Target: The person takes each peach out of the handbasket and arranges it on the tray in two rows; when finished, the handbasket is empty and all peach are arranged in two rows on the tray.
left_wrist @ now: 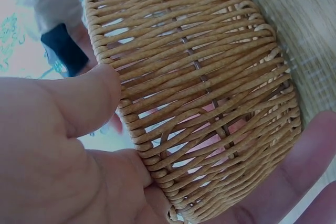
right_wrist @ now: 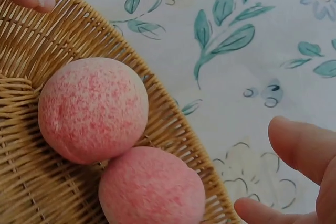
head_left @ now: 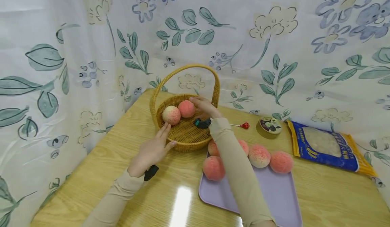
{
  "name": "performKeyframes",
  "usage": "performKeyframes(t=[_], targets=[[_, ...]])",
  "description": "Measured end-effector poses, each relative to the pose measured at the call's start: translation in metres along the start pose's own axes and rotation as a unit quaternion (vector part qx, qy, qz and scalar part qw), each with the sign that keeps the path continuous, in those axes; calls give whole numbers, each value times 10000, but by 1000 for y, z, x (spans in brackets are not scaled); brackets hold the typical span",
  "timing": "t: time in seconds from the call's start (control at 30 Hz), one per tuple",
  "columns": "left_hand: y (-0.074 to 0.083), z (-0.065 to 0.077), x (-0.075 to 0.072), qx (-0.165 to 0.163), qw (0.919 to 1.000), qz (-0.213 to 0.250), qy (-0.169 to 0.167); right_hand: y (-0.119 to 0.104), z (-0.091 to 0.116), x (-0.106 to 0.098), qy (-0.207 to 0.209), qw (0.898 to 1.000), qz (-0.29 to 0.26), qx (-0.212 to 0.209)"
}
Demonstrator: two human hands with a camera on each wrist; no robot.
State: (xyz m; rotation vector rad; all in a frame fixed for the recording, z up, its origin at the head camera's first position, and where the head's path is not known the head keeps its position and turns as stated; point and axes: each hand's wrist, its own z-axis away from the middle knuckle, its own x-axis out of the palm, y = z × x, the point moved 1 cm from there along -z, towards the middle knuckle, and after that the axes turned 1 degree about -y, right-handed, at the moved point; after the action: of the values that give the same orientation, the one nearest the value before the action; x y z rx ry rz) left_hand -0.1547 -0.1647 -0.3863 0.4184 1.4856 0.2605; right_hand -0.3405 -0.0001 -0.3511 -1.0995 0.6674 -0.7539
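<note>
A wicker basket (head_left: pixel 189 147) with a tall arched handle stands on the table. Inside it, at the back left, lie two pink peaches, the paler one (head_left: pixel 171 115) and the pinker one (head_left: pixel 186 108), touching each other. At the near left side, my left hand (head_left: pixel 152 152) holds the basket rim; the left wrist view shows thumb and fingers about the woven edge. Over the back right of the basket is my right hand (head_left: pixel 205 106), near the pinker peach. Its fingers (right_wrist: pixel 299 148) are spread apart in the right wrist view, with nothing between them.
A lilac tray (head_left: pixel 271 193) with several more peaches (head_left: pixel 259 156) lies right of the basket, partly under my right forearm. Behind it are a red-headed stick (head_left: pixel 244 125), a round tin (head_left: pixel 269 127) and a blue-and-yellow packet (head_left: pixel 329 147). A floral curtain (head_left: pixel 237 47) hangs behind the table.
</note>
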Motion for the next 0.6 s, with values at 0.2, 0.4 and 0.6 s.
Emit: performKeyframes(t=[0.2, 0.4, 0.6], targets=[[2, -5, 3, 68, 10000, -28, 32, -1, -10, 6, 358, 9959, 832, 10], [5, -4, 7, 68, 10000, 24, 19, 19, -21, 14, 553, 9965, 592, 221], [8, 1, 10, -33, 9999, 132, 22, 41, -30, 25, 787, 9963, 57, 333]])
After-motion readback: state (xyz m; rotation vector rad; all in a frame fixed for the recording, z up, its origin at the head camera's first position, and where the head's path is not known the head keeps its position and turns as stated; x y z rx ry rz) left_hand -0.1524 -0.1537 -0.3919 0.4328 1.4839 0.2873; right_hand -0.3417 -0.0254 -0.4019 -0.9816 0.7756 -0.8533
